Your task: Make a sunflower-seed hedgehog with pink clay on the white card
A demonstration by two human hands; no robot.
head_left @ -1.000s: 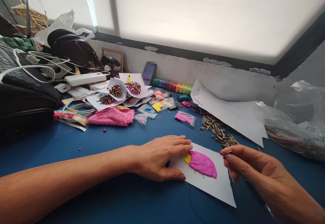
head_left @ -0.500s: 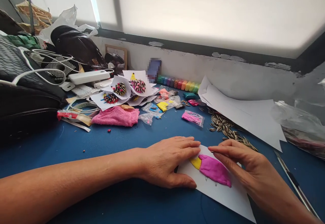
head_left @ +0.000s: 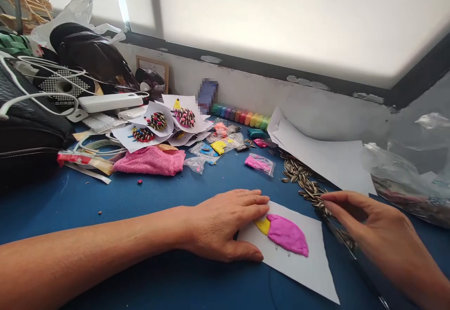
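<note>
Striped grey-brown sunflower seeds (head_left: 309, 189) lie in a long pile on the blue tabletop (head_left: 197, 193), slanting near-right past the white paper sheet's (head_left: 304, 272) far-right corner. Right hand (head_left: 383, 235) nearer: thumb and forefinger nearly meeting at them, can't tell if gripping. Left hand (head_left: 225, 225) flat, spread, over sheet's left edge.

Shows smooth, matt clay in the pink shape (head_left: 288, 236), matt paper (head_left: 311, 275) beneath. Runs to smooth husks on the seeds (head_left: 294, 169), nubbly cloth in the towel (head_left: 149, 161), glossy plastic in the bag (head_left: 395, 162), perhaps metal on the blurred tool (head_left: 383, 302).
</note>
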